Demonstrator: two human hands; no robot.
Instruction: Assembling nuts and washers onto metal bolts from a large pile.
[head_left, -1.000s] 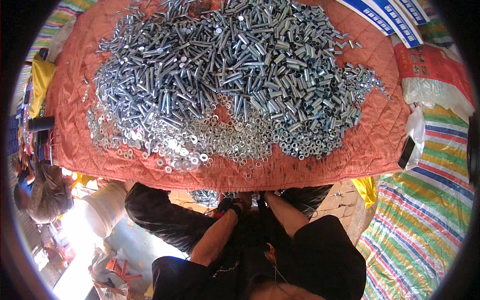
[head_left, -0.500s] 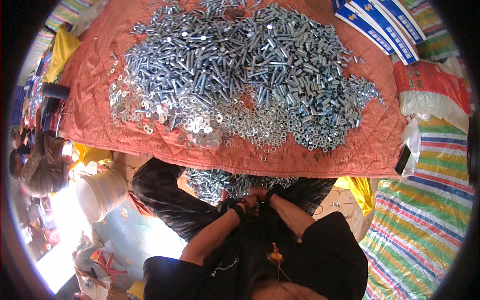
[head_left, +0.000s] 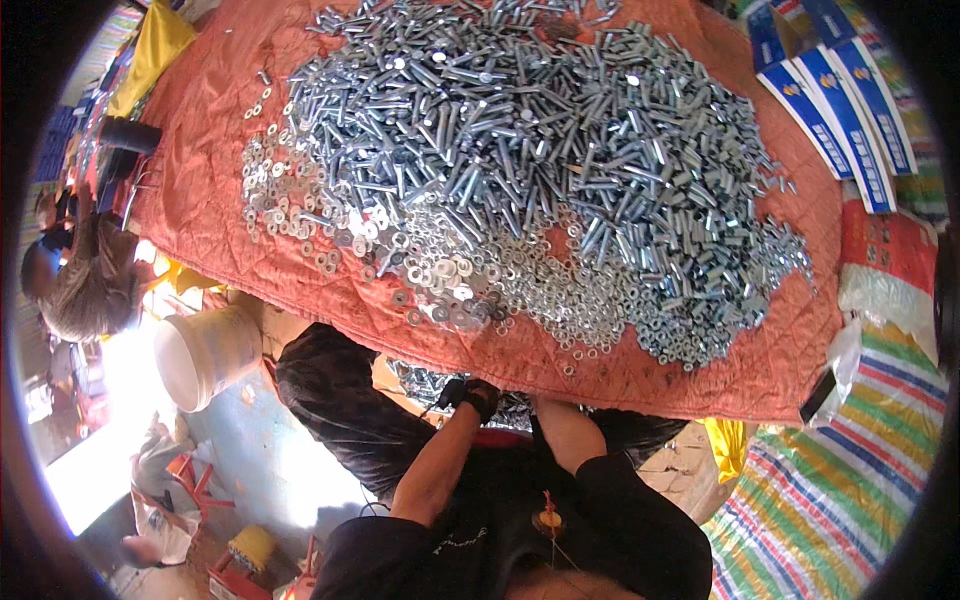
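Red quilted cloth (head_left: 205,190), heaped metal fasteners (head_left: 520,130), printed blue-white boxes (head_left: 845,120), 2 hands (head_left: 484,388) mostly hidden, cannot tell their grip

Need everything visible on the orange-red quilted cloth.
The quilted cloth is orange-red, fabric-looking, with stitched lines and dark stains in places. It lies spread wide in front of the person, bearing loose metal bolts, sleeves and washers. Its front edge hides the right hand; whatever supports it is hidden too.
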